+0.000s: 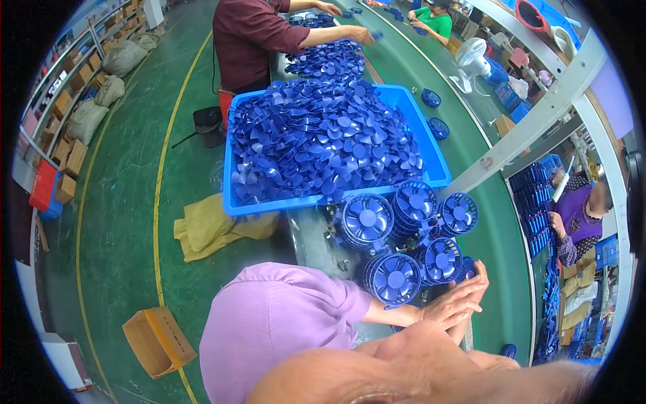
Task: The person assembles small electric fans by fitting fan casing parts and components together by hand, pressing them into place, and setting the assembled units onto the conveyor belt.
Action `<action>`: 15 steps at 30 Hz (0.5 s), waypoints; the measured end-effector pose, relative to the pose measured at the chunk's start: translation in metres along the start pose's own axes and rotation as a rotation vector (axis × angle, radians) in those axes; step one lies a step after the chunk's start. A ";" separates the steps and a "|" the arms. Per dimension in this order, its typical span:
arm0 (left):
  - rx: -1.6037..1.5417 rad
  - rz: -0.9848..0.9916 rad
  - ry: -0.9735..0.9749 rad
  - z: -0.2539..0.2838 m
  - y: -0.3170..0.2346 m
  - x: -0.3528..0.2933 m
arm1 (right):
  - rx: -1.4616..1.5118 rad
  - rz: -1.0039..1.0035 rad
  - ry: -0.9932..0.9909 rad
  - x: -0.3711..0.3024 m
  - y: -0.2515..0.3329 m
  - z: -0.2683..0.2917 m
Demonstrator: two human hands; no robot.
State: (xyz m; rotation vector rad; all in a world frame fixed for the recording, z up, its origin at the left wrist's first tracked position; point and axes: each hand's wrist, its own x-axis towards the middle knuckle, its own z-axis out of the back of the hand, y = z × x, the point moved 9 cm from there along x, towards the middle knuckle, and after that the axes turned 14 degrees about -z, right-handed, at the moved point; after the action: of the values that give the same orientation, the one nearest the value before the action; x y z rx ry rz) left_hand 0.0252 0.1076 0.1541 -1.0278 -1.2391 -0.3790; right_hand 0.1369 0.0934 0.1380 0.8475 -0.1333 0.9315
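My left hand (444, 308) reaches in from the purple sleeve, its fingers curled against my right hand (476, 284). The two hands overlap just beyond the nearest stacks of blue fans. Whatever lies between their fingers is hidden. A dark blue fan cage (466, 268) shows partly beside the right hand's fingers. Left of the hands stands a stack of round blue fans (393, 278). Further stacks of caged fans (367, 217), (415, 200), (443, 260) and a caged fan (459, 213) stand close behind, blades facing up.
A blue tub (269, 202) heaped with blue fan blades (330, 135) stands ahead. Along the right runs a green conveyor belt (498, 269) carrying fan cages (431, 98). A white post (525, 124) rises beside it. A co-worker in maroon (249, 40) works beyond the tub. A cardboard box (158, 341) sits on the floor.
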 end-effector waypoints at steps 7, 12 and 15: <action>0.005 0.097 -0.096 0.005 0.009 -0.001 | 0.210 -0.237 -0.060 -0.011 -0.011 0.040; 0.107 0.102 -0.056 0.006 0.005 -0.004 | -0.122 0.130 0.071 -0.012 0.045 0.012; 0.112 0.083 -0.124 0.010 0.005 -0.008 | -0.134 0.122 0.159 -0.008 0.048 0.003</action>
State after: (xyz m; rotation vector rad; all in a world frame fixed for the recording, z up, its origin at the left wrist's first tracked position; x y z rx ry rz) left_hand 0.0202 0.1159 0.1445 -1.0149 -1.3088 -0.1824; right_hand 0.0971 0.1005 0.1645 0.6448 -0.1095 1.0887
